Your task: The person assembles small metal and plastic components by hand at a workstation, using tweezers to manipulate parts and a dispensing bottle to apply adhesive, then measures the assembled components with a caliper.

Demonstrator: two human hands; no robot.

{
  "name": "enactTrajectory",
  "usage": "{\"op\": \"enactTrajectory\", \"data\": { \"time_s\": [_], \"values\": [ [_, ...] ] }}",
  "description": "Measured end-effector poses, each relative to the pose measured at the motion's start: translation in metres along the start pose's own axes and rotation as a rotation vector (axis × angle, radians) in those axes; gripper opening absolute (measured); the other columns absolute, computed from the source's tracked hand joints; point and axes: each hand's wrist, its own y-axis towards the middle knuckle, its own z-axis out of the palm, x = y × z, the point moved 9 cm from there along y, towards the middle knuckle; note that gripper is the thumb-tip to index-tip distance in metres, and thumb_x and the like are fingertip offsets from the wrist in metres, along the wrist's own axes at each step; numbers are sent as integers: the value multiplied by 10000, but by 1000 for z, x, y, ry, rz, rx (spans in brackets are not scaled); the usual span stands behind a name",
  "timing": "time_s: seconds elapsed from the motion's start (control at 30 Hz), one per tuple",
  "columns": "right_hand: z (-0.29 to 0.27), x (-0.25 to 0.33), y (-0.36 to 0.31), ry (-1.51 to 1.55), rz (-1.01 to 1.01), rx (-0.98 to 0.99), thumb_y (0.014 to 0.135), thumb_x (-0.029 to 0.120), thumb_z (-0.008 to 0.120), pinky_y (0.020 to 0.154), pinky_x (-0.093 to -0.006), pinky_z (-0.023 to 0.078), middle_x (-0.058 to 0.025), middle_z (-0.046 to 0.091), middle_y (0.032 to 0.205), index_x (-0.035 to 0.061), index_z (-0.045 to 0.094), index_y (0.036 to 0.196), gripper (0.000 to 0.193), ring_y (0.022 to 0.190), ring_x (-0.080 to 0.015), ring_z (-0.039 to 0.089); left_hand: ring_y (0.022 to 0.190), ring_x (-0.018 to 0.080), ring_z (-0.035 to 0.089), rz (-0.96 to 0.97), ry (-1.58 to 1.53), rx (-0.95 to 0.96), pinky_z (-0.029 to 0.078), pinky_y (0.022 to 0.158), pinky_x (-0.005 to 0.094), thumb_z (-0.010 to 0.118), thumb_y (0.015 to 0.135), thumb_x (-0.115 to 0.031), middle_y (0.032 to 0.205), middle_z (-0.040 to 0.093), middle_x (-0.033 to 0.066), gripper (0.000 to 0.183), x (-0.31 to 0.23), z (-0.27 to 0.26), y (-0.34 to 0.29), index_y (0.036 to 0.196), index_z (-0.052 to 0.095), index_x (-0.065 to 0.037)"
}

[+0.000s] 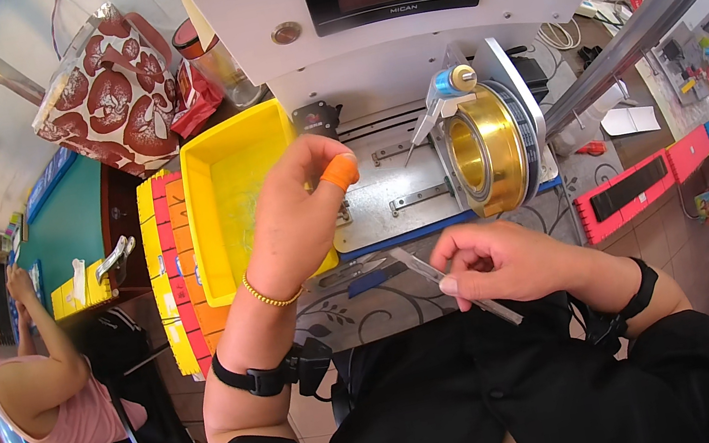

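My left hand [288, 209] is raised over the right edge of a yellow plastic bin [216, 217]. Its fingers are curled into a pinch, with an orange finger cot [337, 173] at the tip; anything inside the pinch is hidden. Between thumb and fingers, my right hand [508, 259] grips a narrow, flat greyish strip [419, 265], slanting down to the right in front of the machine. Beyond the hands stands a white machine [384, 64] with a metal plate [389, 201]. On its right side sit a gold ring-shaped wheel [490, 155] and a blue-capped arm [449, 83] with a thin needle.
Stacked yellow, red and orange boxes [181, 261] border the bin on the left. Tweezers and a blue-handled tool [371, 279] lie on the patterned tabletop [348, 317]. A red tray [625, 197] is at the right. Another person [44, 371] sits at far left.
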Motion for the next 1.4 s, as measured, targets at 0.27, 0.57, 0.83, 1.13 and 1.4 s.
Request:
{"op": "enactTrajectory", "data": {
  "time_s": [0.27, 0.57, 0.83, 1.13, 1.4],
  "values": [
    [-3, 38, 22, 58, -107, -218, 974, 217, 553, 514, -217, 383, -13, 625, 675, 38, 489, 1096, 225, 564, -39, 496, 823, 94, 549, -15, -192, -23, 441, 761, 238, 578, 930, -117, 852, 598, 22, 114, 2, -1, -4, 958, 573, -7],
    [-2, 34, 34, 112, -66, -213, 979, 224, 550, 480, -213, 371, -23, 630, 657, 40, 497, 1102, 228, 514, -43, 475, 821, 69, 524, -11, -213, 3, 431, 778, 217, 579, 961, -169, 881, 594, 12, 134, 2, 0, -5, 992, 564, -39],
    [-2, 38, 38, 158, -3, -184, 976, 224, 555, 465, -208, 375, -24, 633, 657, 47, 499, 1073, 210, 498, -46, 487, 813, 86, 536, 12, -260, -12, 441, 744, 232, 576, 931, -113, 853, 582, 13, 97, 1, 1, -4, 951, 568, -19],
    [-2, 31, 19, 59, -78, -212, 957, 223, 582, 511, -243, 441, -31, 641, 681, 31, 517, 1080, 237, 551, -77, 564, 1004, 124, 528, 71, -183, -137, 409, 889, 268, 606, 935, -175, 1066, 610, 50, 140, 8, -16, -5, 955, 585, -38],
    [-22, -24, 13, -1009, -351, -455, 894, 313, 628, 577, -383, 514, -105, 644, 719, 55, 573, 968, 274, 651, -290, 644, 1166, 188, 520, 71, -51, -373, 326, 1037, 316, 527, 984, -209, 1309, 559, 113, 162, 45, -91, -26, 985, 626, -81]
  ]
}}
